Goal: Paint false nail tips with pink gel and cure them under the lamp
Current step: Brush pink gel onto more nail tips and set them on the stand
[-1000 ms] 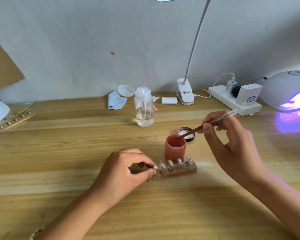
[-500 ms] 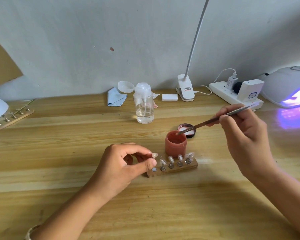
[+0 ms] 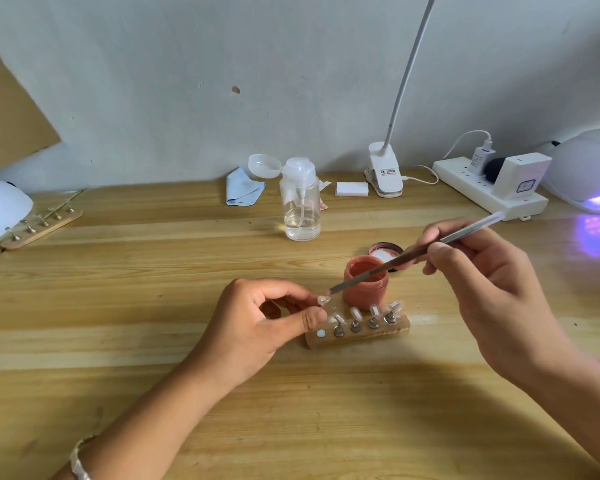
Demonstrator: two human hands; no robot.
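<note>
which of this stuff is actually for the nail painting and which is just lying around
For the job: left hand pinching a nail tip; right hand holding the brush; pink gel jar; wooden holder; lit curing lamp.

Lying about: pump bottle; blue cloth; white pads; second holder at far left.

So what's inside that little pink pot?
Pink gel coats the inside of the pot. The brush, gripped by the right hand, crosses its mouth, so how deep the gel goes cannot be seen.
</note>
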